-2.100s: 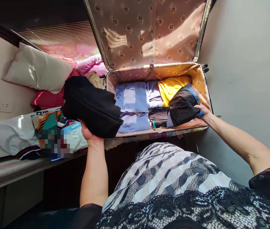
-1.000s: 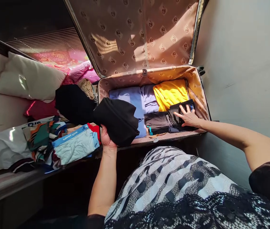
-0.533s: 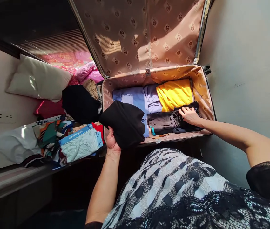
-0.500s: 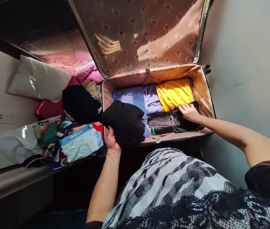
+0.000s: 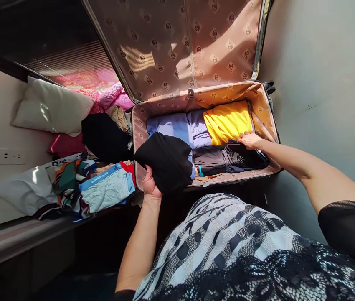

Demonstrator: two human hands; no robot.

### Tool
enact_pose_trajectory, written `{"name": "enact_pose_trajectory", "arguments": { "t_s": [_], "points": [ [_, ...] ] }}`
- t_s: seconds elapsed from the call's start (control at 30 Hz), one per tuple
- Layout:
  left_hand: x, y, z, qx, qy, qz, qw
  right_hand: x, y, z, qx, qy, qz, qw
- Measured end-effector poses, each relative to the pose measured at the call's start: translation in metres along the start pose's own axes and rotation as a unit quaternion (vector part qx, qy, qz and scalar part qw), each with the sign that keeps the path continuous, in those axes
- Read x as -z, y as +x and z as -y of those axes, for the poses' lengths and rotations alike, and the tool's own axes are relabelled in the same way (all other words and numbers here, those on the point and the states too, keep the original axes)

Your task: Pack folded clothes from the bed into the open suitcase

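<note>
Two bare hands in the head view, both at a suitcase (image 5: 265, 110) with its lid (image 5: 207, 46) raised. At the near left corner, left hand (image 5: 151, 184) clamped on a folded black cloth (image 5: 166, 161): thumb on top, other fingers mostly hidden beneath. Folded black cloth above the near edge, spread over that corner and covering part of the lilac garments (image 5: 173, 124).

Toward the right end, right hand (image 5: 250, 141) reaching in across the right edge, palm down, fingers bent and close together, tips at the near right corner of a yellow cloth (image 5: 227, 119), just beside a black garment (image 5: 251, 158); cannot tell whether pinched on either. Yellow cloth folded at the suitcase's far right corner, black garment at its near right corner. Along the near edge, between black garment and folded black cloth, dark grey clothes (image 5: 207, 156) with a small turquoise item (image 5: 200, 170), too small to name. Lilac garments on the far side, left of the yellow cloth.

Left of the suitcase, on a ledge (image 5: 8, 239), another black cloth (image 5: 105, 136) near the suitcase's left edge, beige cloth (image 5: 119, 117) just beyond. Toward the ledge's front edge, a pale blue garment (image 5: 107, 191) against red cloth (image 5: 129, 168); farther left, a multicoloured heap (image 5: 66, 179). Toward the far left corner, a pillow (image 5: 54, 108).
</note>
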State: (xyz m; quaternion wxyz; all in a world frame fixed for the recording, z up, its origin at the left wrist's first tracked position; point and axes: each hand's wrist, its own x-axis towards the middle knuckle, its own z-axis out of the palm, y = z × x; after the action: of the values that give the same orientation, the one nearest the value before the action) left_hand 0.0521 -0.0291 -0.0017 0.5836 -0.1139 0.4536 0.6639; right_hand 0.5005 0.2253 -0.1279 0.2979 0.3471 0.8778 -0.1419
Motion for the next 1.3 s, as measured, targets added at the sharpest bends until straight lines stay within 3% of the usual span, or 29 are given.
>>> {"name": "enact_pose_trajectory", "arguments": {
  "t_s": [0.17,0.33,0.43,0.53,0.6,0.63,0.7,0.77,0.8,0.87,0.93,0.97,1.0,1.07,1.17,1.23,1.3],
  "points": [
    [0.001,0.001,0.001,0.010,0.002,0.008,1.000,-0.015,-0.038,0.024,0.065,-0.024,-0.074,0.995],
    [-0.003,0.005,0.002,0.029,0.000,0.014,0.999,-0.024,-0.059,0.036,0.032,-0.026,-0.098,0.994],
    [-0.014,0.009,0.004,0.057,0.008,0.003,0.998,-0.012,-0.051,0.038,-0.040,0.026,-0.148,0.988],
    [-0.034,0.020,0.010,0.113,0.065,0.024,0.991,0.012,-0.033,0.055,-0.076,0.191,-0.174,0.963],
    [-0.052,0.032,0.019,0.141,0.121,0.058,0.981,0.030,-0.024,0.077,-0.067,0.401,-0.141,0.903],
    [-0.061,0.040,0.025,0.148,0.149,0.076,0.975,0.039,-0.021,0.090,-0.052,0.519,-0.109,0.846],
    [-0.081,0.056,0.040,0.160,0.194,0.106,0.962,0.053,-0.019,0.113,-0.009,0.713,-0.048,0.700],
    [-0.097,0.072,0.056,0.188,0.219,0.118,0.950,0.061,-0.020,0.130,0.027,0.815,-0.023,0.578],
    [-0.103,0.080,0.063,0.206,0.226,0.118,0.945,0.063,-0.022,0.136,0.036,0.839,-0.030,0.543],
    [-0.107,0.094,0.076,0.227,0.239,0.117,0.937,0.064,-0.024,0.140,0.038,0.856,-0.071,0.510],
    [-0.101,0.104,0.088,0.219,0.255,0.128,0.933,0.058,-0.023,0.136,0.035,0.853,-0.107,0.509],
    [-0.094,0.108,0.096,0.212,0.264,0.134,0.931,0.053,-0.021,0.133,0.022,0.845,-0.115,0.521],
    [-0.086,0.110,0.104,0.209,0.276,0.136,0.928,0.047,-0.018,0.129,-0.001,0.831,-0.109,0.546],
    [-0.069,0.111,0.124,0.231,0.321,0.105,0.912,0.033,-0.008,0.122,-0.068,0.776,-0.074,0.622],
    [-0.049,0.109,0.154,0.298,0.434,-0.009,0.850,0.016,0.011,0.121,-0.120,0.676,-0.016,0.727],
    [-0.043,0.110,0.170,0.309,0.474,-0.053,0.823,0.009,0.022,0.126,-0.115,0.638,-0.016,0.762],
    [-0.041,0.112,0.177,0.268,0.472,-0.044,0.839,0.005,0.030,0.132,-0.115,0.602,-0.040,0.789]
  ]
}}
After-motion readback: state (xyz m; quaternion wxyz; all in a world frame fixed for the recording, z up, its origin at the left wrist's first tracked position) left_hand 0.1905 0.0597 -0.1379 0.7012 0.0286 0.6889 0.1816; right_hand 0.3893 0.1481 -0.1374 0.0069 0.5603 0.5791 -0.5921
